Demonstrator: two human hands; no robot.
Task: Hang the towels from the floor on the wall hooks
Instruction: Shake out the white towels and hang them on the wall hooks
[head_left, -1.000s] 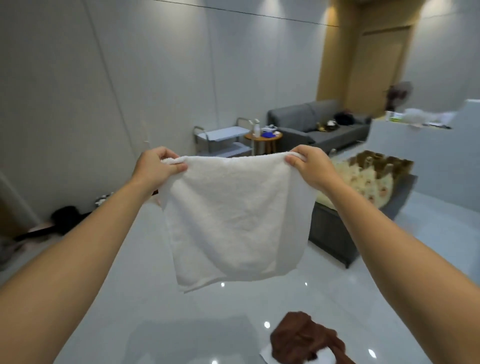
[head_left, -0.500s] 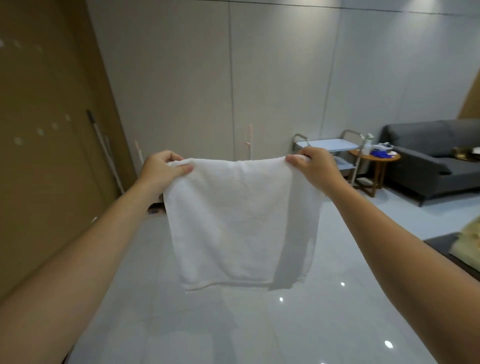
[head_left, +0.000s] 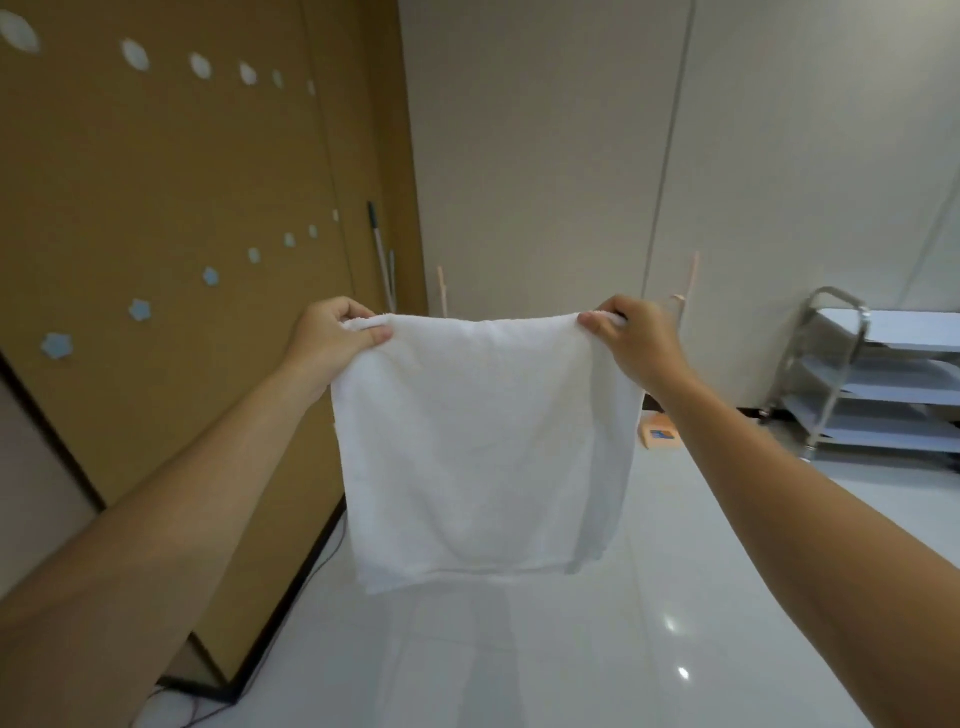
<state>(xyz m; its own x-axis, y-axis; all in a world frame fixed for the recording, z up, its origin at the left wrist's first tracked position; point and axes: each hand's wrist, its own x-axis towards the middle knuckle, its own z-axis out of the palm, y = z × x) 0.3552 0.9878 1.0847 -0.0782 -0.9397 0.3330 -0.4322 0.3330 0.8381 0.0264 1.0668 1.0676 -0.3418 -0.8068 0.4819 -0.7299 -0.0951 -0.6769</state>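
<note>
Facing a brown wall panel (head_left: 156, 182) from nine to eleven o'clock. Holding a white towel (head_left: 483, 441) dead centre, off the floor, stretched flat along its top edge, probably to keep it open for draping. Pinching its ten o'clock corner in the left hand (head_left: 332, 335) and its two o'clock corner in the right hand (head_left: 634, 343), thumbs in front, fingers curled behind. Well apart from the blue hooks (head_left: 137, 309) at nine o'clock.

I saw a tan wall (head_left: 156, 182) meeting a white wall (head_left: 545, 130) at a corner, where a pole (head_left: 382, 260) leaned. A steel trolley (head_left: 841, 374) stood at the right on the glossy floor (head_left: 571, 649), dotted with light glints.
</note>
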